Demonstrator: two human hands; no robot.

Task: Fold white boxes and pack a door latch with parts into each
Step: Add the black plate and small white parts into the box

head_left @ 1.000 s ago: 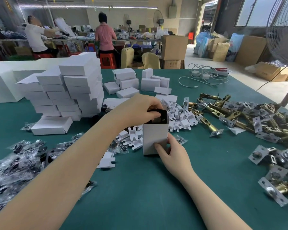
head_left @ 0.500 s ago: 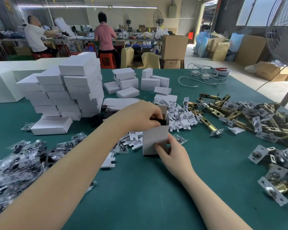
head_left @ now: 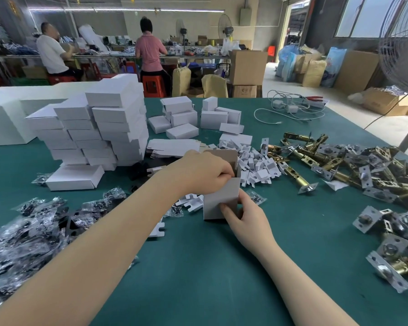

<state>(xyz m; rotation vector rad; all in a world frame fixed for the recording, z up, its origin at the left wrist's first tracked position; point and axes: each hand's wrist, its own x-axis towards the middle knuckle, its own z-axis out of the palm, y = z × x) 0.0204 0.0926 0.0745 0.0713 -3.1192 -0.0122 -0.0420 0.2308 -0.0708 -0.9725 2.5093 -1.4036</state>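
1. A workshop: a green counter point(head_left: 198, 267) in front, and beyond it two people seated at a long cluttered bench among brown cartons.
2. A white box point(head_left: 218, 203) stands upright on the counter near the middle, its top open and its lid flap raised at the back.
3. The left hand point(head_left: 203, 172) is at the box's open mouth, fingers curled down into the opening; what they grip inside is hidden.
4. The right hand point(head_left: 245, 217) grasps the lower part of the box, thumb across its front face and fingers round its right side.
5. Brass door latches point(head_left: 353, 165) with silver faceplates lie heaped to the right, well apart from the box.
6. Small clear bags of parts point(head_left: 28, 231) pile at the left.
7. White card inserts point(head_left: 257, 165) are scattered just behind the box.
8. Stacked closed boxes point(head_left: 99, 130) rise at the rear left, with flat unfolded blanks point(head_left: 172, 147) beside them.
9. A white cable point(head_left: 290, 111) coils at the counter's far edge.
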